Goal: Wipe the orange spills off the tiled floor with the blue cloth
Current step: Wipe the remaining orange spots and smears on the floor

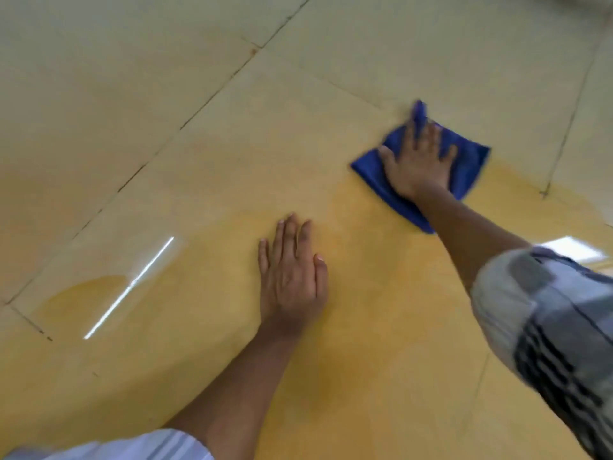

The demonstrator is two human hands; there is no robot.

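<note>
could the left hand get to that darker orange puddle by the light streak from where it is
Probably yes. The left hand lies flat on the floor, and only bare wet tile shows between it and the puddle. The blue cloth is under the right hand, though.

Head view, steeply down, near floor (166, 94)

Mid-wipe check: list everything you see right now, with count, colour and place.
blue cloth: one, blue, flat on the floor at upper right, under the right hand.
orange spill: one wide film, orange, across the middle and lower floor; a separate orange patch at lower left.
tiled floor: beige tiles with dark grout lines, glossy, a light streak reflected at lower left.
left hand: one, open, flat on the wet floor, centre.
right hand: one, fingers spread, pressing the cloth.
sleeve: checked grey and white, right arm.
</note>
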